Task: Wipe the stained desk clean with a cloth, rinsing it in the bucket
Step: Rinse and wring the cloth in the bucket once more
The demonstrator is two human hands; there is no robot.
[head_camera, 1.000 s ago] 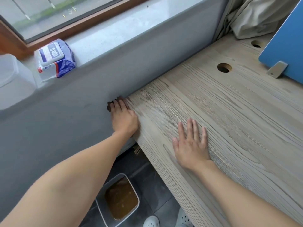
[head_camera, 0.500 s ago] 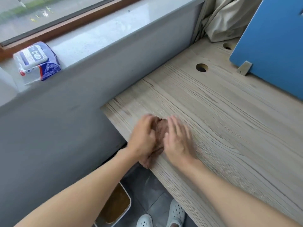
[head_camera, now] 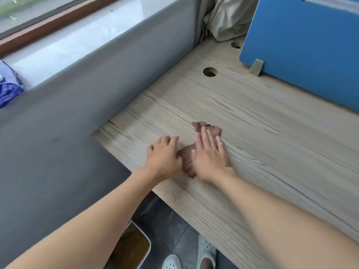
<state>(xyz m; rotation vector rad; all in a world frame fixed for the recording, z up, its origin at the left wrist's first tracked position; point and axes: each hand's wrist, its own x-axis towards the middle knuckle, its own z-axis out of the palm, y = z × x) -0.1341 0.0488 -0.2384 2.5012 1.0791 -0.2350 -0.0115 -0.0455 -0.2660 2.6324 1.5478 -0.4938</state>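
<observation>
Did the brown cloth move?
Yes. The cloth left the desk corner by the grey wall and slid toward the blue divider.

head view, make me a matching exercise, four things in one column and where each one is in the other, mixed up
Things:
1 cloth
2 bucket
3 blue panel
4 packet

Places:
a on the windowsill
b under the right hand
c on the floor
d upright at the far side of the desk

Pairs: 1-b, 2-c, 3-d, 4-a
</observation>
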